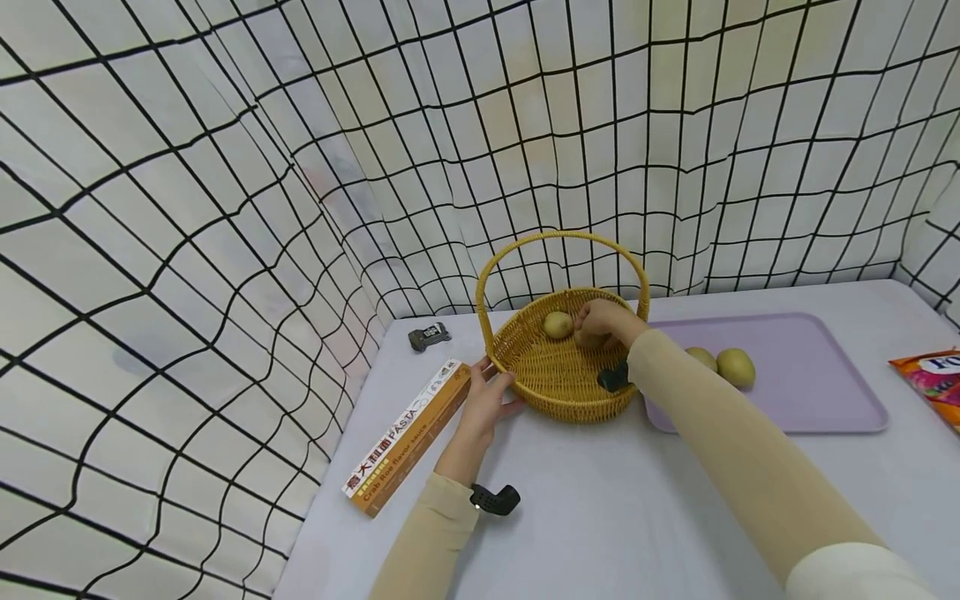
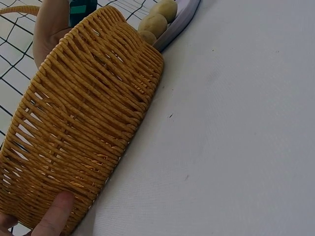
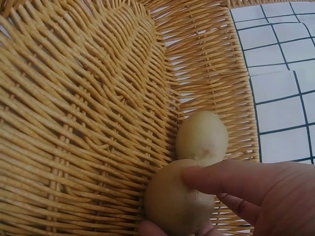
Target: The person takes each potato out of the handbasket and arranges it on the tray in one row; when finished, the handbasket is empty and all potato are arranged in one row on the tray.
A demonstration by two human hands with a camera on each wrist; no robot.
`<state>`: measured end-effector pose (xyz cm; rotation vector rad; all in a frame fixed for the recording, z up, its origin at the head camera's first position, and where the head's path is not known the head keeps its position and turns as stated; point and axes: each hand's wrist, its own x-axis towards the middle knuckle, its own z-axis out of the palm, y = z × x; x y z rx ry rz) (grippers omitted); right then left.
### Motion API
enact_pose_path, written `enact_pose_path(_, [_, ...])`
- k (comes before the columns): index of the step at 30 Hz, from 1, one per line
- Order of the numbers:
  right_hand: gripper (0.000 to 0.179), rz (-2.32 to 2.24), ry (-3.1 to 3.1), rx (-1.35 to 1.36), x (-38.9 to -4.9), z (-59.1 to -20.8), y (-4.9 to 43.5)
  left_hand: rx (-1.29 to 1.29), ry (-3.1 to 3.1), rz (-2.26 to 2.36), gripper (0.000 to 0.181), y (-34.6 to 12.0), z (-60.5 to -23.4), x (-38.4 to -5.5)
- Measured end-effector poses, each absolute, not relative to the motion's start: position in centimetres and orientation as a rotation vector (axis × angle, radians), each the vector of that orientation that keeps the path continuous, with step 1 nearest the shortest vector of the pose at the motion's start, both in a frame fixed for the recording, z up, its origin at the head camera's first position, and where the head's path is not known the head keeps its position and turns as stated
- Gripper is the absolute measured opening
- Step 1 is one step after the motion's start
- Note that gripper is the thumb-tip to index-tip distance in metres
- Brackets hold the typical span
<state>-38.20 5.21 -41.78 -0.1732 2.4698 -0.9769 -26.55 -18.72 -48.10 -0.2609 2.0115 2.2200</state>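
A yellow wicker basket (image 1: 551,379) with a tall arched handle stands on the table. My left hand (image 1: 486,404) holds the basket's left end, and one of its fingers (image 2: 56,214) lies along the woven outer wall in the left wrist view. Inside the basket, my right hand (image 1: 606,321) grips a potato (image 3: 174,199), its thumb over the top. Another potato (image 3: 203,137) rests right beside it against the basket wall, also visible in the head view as a pale potato (image 1: 557,325).
To the right lies a purple tray (image 1: 817,367) with potatoes (image 1: 736,368) on it, partly behind my right sleeve. A pasta box (image 1: 408,437) lies left of the basket, near a small dark object (image 1: 429,336). An orange packet (image 1: 933,379) sits far right. Black netting (image 1: 555,133) rises behind.
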Motion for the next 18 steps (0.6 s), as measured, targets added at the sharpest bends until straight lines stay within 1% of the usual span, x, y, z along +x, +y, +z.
enact_pose_path(3, [0.025, -0.996, 2.450, -0.168, -37.9, -41.8, 5.4, -0.266, 2.013, 2.221, 0.073, -18.6, -48.1, -26.6])
enact_pose_path(7, [0.031, -1.014, 2.438, -0.176, -38.0, -42.2, 5.5, -0.274, 2.013, 2.220, 0.073, -18.6, -48.1, -26.5])
enact_pose_path(11, [0.011, -1.034, 2.434, -0.227, -38.0, -42.3, 5.5, -0.284, 2.012, 2.214, 0.072, -18.6, -48.2, -26.5])
enact_pose_path(12, [0.013, -1.044, 2.427, -0.247, -38.0, -42.2, 5.5, -0.281, 2.014, 2.213, 0.072, -18.6, -48.2, -26.5])
enact_pose_path(14, [0.025, -1.060, 2.411, -0.284, -37.9, -41.9, 5.4, -0.277, 2.016, 2.212, 0.072, -18.6, -48.2, -26.6])
enact_pose_path(15, [0.027, -1.070, 2.410, -0.299, -37.8, -41.7, 5.3, -0.272, 2.018, 2.212, 0.072, -18.6, -48.1, -26.5])
enact_pose_path(17, [0.024, -1.070, 2.419, -0.339, -37.5, -41.2, 5.0, -0.264, 2.016, 2.215, 0.072, -18.6, -48.1, -26.5])
enact_pose_path(18, [0.018, -1.066, 2.433, -0.361, -37.3, -40.9, 4.9, -0.263, 2.015, 2.216, 0.072, -18.6, -48.1, -26.5])
